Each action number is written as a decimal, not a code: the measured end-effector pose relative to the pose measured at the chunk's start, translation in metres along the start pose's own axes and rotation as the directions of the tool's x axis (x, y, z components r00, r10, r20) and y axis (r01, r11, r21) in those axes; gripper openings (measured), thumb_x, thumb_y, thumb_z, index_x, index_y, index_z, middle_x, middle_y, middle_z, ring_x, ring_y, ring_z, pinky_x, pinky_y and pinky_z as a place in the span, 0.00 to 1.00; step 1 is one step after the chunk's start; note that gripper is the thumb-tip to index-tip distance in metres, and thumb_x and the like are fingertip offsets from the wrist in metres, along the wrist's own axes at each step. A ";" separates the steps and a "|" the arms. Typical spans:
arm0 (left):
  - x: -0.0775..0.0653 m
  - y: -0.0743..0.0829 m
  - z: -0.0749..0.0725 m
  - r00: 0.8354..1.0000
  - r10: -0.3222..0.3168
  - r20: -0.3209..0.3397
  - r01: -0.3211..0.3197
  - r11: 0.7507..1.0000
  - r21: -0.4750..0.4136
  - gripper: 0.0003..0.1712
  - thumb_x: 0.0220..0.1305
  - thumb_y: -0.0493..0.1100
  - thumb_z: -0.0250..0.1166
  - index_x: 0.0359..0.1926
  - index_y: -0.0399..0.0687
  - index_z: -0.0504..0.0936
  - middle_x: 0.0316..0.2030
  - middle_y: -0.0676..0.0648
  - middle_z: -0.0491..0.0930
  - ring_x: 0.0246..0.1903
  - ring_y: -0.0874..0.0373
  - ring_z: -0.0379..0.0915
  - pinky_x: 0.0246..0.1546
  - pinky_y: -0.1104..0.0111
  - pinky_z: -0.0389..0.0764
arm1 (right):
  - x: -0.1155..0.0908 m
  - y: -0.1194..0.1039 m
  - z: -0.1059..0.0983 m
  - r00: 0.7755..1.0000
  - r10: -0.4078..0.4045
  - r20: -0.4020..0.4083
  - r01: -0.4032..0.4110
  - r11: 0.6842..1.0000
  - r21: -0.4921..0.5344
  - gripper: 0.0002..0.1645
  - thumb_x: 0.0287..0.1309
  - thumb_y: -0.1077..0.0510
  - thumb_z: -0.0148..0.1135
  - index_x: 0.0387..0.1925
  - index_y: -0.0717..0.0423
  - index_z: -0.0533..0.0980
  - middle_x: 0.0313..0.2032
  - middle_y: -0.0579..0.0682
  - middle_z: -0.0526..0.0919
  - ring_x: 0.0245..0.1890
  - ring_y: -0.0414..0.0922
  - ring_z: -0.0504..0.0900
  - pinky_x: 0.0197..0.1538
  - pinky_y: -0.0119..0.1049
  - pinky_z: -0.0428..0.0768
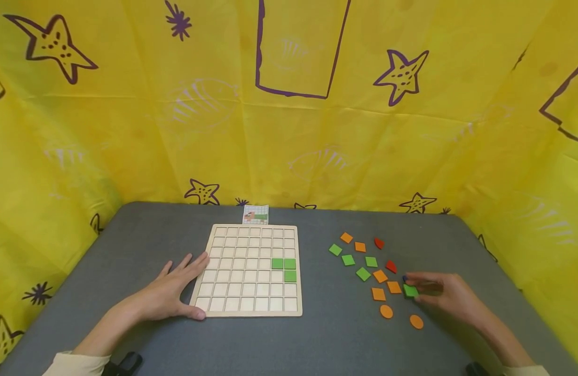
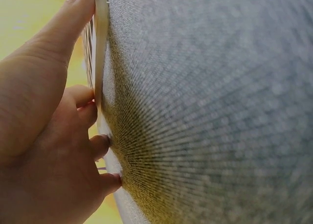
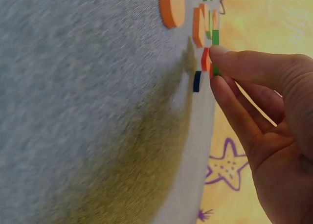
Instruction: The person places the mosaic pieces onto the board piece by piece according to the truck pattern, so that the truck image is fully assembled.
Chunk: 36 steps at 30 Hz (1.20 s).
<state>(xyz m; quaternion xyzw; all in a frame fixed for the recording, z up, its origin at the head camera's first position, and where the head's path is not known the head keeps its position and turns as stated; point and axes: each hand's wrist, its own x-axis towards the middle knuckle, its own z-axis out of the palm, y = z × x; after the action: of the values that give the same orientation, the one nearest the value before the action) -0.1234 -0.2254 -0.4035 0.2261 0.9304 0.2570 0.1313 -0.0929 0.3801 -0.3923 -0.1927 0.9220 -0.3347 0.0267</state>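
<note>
A light wooden grid board [image 1: 251,314] lies on the dark grey table, with three green square tiles [image 1: 290,275] in cells by its right side. My left hand [image 1: 164,292] rests along the board's left edge, fingers spread, thumb at the near left corner. In the left wrist view, fingertips touch the tabletop beside the board's rim [image 2: 101,48]. At the right, my right hand [image 1: 453,297] pinches a green square tile [image 1: 411,291] between thumb and fingers. The right wrist view shows this tile [image 3: 215,38] held on edge above the table. A dark blue piece [image 3: 197,81] lies just below the fingertips.
Loose orange squares [image 1: 378,294], green squares [image 1: 362,274], two red pieces [image 1: 391,266] and two orange rounds [image 1: 386,312] lie scattered left of my right hand. A small printed pattern card [image 1: 255,214] sits behind the board. Yellow patterned cloth [image 1: 279,136] surrounds the table's back and sides.
</note>
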 end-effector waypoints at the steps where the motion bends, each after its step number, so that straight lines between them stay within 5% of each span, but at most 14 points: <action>1: 0.000 0.000 0.000 1.000 0.002 -0.001 -0.002 1.000 0.002 0.72 0.38 0.73 0.72 0.76 0.42 0.52 0.76 0.38 0.47 0.72 0.29 0.36 0.62 0.31 0.33 | 0.001 -0.001 0.001 1.000 -0.011 -0.008 0.011 1.000 -0.004 0.28 0.49 0.63 0.74 0.54 0.65 0.79 0.42 0.51 0.88 0.41 0.32 0.84 0.41 0.28 0.83; 9: 0.001 0.002 -0.001 1.000 -0.010 0.006 0.010 1.000 0.004 0.72 0.37 0.72 0.74 0.76 0.41 0.52 0.76 0.38 0.47 0.72 0.29 0.36 0.62 0.31 0.32 | 0.014 -0.013 0.005 0.994 -0.094 -0.046 0.094 0.996 -0.005 0.25 0.49 0.64 0.74 0.51 0.66 0.80 0.42 0.53 0.88 0.41 0.35 0.85 0.41 0.30 0.83; 19: 0.001 0.002 0.000 1.000 -0.013 0.006 0.013 1.000 0.009 0.73 0.36 0.72 0.73 0.76 0.41 0.52 0.76 0.38 0.47 0.72 0.29 0.37 0.62 0.30 0.33 | 0.032 -0.023 0.018 0.994 -0.105 -0.039 0.107 0.994 0.033 0.23 0.50 0.65 0.73 0.50 0.65 0.81 0.43 0.54 0.87 0.41 0.39 0.86 0.42 0.42 0.84; 27: 0.000 0.001 0.000 1.000 -0.004 0.003 0.004 1.000 0.004 0.72 0.37 0.72 0.73 0.76 0.41 0.52 0.76 0.37 0.47 0.72 0.29 0.37 0.62 0.30 0.33 | 0.046 -0.033 0.028 0.996 -0.084 0.002 0.083 0.994 0.065 0.24 0.51 0.63 0.73 0.51 0.64 0.81 0.42 0.53 0.88 0.41 0.40 0.86 0.35 0.34 0.84; 36: 0.000 -0.001 0.001 1.000 0.006 -0.007 -0.006 1.000 0.005 0.72 0.37 0.73 0.73 0.76 0.41 0.52 0.76 0.38 0.47 0.72 0.29 0.36 0.62 0.30 0.33 | 0.061 -0.047 0.041 0.990 -0.137 0.022 0.135 0.987 0.087 0.23 0.50 0.64 0.73 0.51 0.64 0.81 0.45 0.54 0.87 0.44 0.47 0.86 0.45 0.44 0.83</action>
<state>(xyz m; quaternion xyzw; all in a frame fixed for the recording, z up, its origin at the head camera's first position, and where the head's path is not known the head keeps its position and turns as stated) -0.1232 -0.2256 -0.4042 0.2284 0.9307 0.2560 0.1268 -0.1259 0.2992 -0.3900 -0.2587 0.8911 -0.3720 0.0250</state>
